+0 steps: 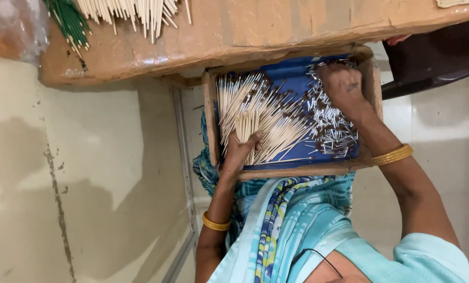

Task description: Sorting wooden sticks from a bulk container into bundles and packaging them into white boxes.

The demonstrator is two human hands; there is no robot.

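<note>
A wooden tray with a blue lining rests on my lap. It holds a heap of thin pale sticks on the left and several short dark-tipped sticks on the right. My left hand grips a small upright bundle of pale sticks near the tray's near-left corner. My right hand lies palm down on the dark-tipped sticks at the far right of the tray. Its fingertips are buried in them, so I cannot see whether it holds any.
A brown wooden board spans the top, just beyond the tray. More pale sticks and green sticks lie on it. A clear plastic bag sits at the top left. A dark object stands at the right, over a pale tiled floor.
</note>
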